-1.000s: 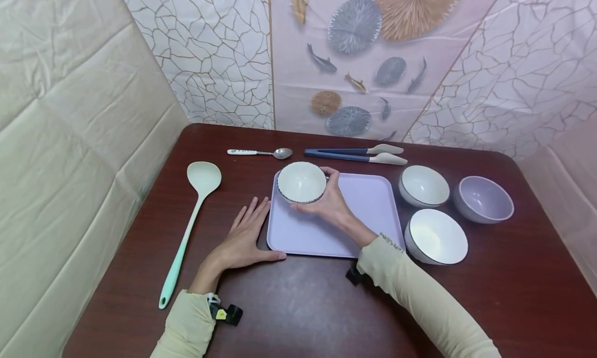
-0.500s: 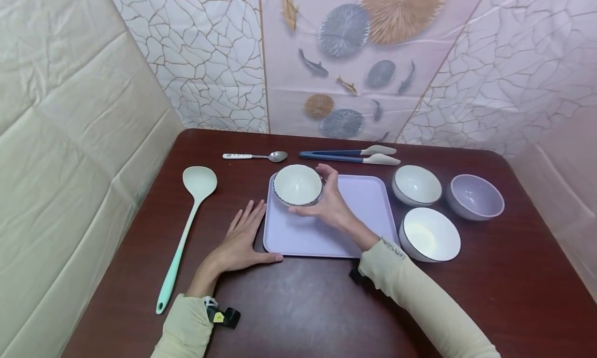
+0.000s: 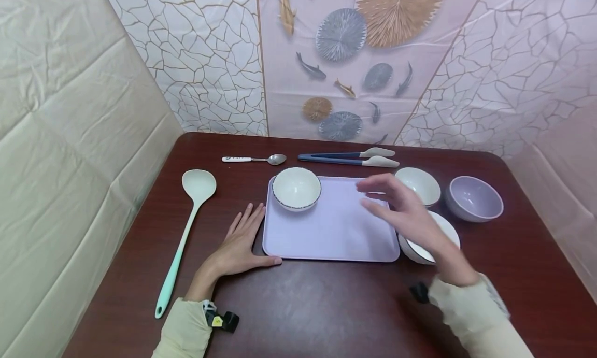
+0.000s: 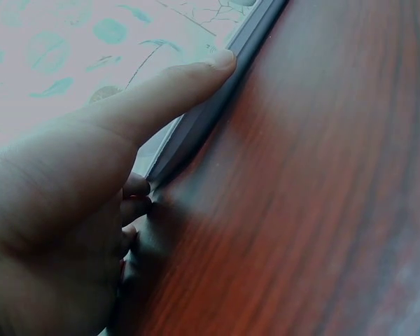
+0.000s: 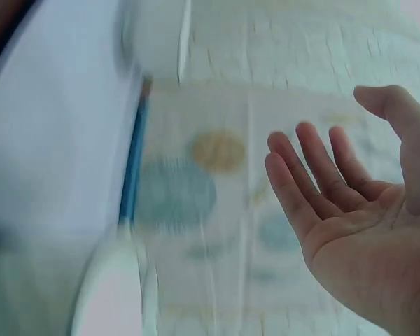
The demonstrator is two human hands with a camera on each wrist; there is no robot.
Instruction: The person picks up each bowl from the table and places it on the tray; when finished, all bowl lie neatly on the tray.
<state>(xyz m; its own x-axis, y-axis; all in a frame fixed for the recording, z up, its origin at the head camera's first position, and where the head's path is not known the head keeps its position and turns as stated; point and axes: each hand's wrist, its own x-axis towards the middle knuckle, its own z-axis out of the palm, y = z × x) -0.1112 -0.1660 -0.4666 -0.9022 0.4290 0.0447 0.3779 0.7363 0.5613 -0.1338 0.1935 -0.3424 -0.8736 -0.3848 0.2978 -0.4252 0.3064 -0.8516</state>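
Note:
A white bowl with a dark patterned rim (image 3: 297, 188) stands upright on the left back part of the lilac tray (image 3: 336, 239). My left hand (image 3: 240, 246) lies spread at the tray's left front corner, its thumb along the front edge, as the left wrist view also shows the thumb (image 4: 175, 91) there. Above the tray's right side hovers my right hand (image 3: 406, 210), slightly blurred, with nothing between its fingers. In the right wrist view its palm and loosely bent fingers (image 5: 322, 175) show. It partly hides two white bowls, the back one (image 3: 420, 184) and the front one (image 3: 420, 252).
A lilac bowl (image 3: 474, 198) sits at the far right. Blue tongs with pale tips (image 3: 336, 158) and a spoon with a white handle (image 3: 238, 159) lie behind the tray. A long pale green ladle (image 3: 186, 228) lies on the left of the dark wooden table (image 3: 289, 306).
My right hand has let go of the patterned-rim bowl, which now rests on the tray, and has moved right toward the other white bowls. The left hand has stayed at the tray's corner.

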